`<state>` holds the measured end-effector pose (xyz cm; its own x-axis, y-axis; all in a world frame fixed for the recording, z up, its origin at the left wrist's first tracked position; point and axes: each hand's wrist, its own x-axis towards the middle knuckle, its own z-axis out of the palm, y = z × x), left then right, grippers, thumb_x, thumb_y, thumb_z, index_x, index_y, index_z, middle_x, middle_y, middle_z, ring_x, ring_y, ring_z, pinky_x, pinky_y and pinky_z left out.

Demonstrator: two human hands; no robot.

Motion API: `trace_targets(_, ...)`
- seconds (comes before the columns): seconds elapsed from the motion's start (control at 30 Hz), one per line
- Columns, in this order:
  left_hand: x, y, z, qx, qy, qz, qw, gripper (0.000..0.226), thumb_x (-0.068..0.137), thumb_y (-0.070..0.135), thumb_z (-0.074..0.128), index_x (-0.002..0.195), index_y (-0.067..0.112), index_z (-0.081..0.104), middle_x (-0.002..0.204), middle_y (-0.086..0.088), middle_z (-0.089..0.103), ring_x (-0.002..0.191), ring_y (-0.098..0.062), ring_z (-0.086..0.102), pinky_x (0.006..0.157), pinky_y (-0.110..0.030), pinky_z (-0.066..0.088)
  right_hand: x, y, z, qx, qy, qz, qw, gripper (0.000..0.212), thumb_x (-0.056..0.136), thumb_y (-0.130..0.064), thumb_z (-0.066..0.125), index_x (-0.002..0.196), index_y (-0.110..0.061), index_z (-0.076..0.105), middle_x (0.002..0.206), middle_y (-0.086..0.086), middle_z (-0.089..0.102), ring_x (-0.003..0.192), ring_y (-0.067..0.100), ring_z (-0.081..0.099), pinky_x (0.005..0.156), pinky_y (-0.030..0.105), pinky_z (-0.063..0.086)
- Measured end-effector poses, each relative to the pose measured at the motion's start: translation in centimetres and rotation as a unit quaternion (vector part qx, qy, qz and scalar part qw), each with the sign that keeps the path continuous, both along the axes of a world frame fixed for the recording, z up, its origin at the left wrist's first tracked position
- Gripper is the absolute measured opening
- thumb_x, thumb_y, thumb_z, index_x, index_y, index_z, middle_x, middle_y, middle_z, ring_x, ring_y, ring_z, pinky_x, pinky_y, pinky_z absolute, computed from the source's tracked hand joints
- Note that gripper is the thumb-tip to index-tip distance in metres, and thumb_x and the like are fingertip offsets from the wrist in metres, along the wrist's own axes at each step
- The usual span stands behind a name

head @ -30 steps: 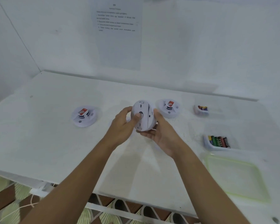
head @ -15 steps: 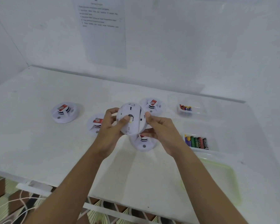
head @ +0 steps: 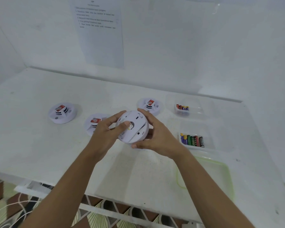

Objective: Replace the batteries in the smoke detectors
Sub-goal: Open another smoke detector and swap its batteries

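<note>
I hold a round white smoke detector [head: 133, 127] above the table with its back side turned toward me. My left hand [head: 105, 130] grips its left edge, the thumb pressed on the small dark opening in the back. My right hand [head: 156, 137] grips its right and lower rim. Three more white detectors stand on the table: one at the far left [head: 62, 113], one partly hidden behind my left hand [head: 93, 122], one behind the held detector [head: 150, 104]. A clear tray of several batteries [head: 192, 140] lies to the right.
A second clear container [head: 184, 109] with a few batteries sits at the back right. A green-rimmed clear lid [head: 227, 171] lies near the front right. A printed sheet [head: 100, 30] hangs on the wall. The table's front edge [head: 105, 193] is close to me.
The detector has tilted so that its back faces me more flatly. My left thumb stays on the back's opening. The view has shifted, bringing more detectors into sight.
</note>
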<state>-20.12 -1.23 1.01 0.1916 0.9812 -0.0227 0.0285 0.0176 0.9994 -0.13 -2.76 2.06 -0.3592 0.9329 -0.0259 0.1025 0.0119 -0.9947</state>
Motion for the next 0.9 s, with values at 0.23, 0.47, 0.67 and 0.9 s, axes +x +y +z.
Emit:
trace_targets(0.23,-0.4,-0.9,0.6,0.113,0.2,0.097,0.968,0.065,0.077,0.047,0.078,0.134,0.037,0.051,0.117,0.017,0.055,0.103,0.0,0.056,0.081,-0.015,0.046,-0.6,-1.7,-0.7,0.053,-0.02,-0.055,0.997,0.097,0.068,0.002,0.09,0.147,-0.031,0.044,0.129,-0.022,0.06,0.11,0.009,0.065,0.073,0.03,0.062)
trace_targets(0.47,0.0,-2.4,1.5,0.213,0.283,0.034,0.935,0.051,0.074,0.052,0.079,0.119,0.032,0.067,0.11,0.014,0.06,0.096,0.006,0.056,0.072,-0.001,0.037,-1.1,-3.6,-1.2,0.08,-0.067,-0.088,0.991,0.099,0.065,-0.006,0.094,0.147,-0.026,0.044,0.132,-0.011,0.061,0.11,0.012,0.067,0.074,0.03,0.063)
trace_targets(0.67,-0.2,-2.8,1.6,0.205,0.265,0.003,0.942,0.066,0.064,0.053,0.085,0.122,0.03,0.065,0.111,0.017,0.061,0.098,0.004,0.059,0.078,-0.003,0.043,-1.6,-4.7,-1.3,0.115,-0.102,-0.139,0.978,0.096,0.063,-0.01,0.095,0.144,-0.028,0.046,0.131,-0.01,0.06,0.109,0.01,0.066,0.074,0.024,0.062)
trace_targets(0.9,-0.6,-2.9,1.7,0.206,0.26,-0.007,0.943,0.067,0.062,0.056,0.079,0.122,0.028,0.067,0.104,0.018,0.064,0.094,-0.003,0.063,0.082,-0.015,0.052,-2.1,-5.7,-1.3,0.144,-0.14,-0.159,0.966,0.097,0.066,-0.017,0.094,0.148,-0.026,0.042,0.133,-0.012,0.056,0.115,0.007,0.062,0.086,0.023,0.059)
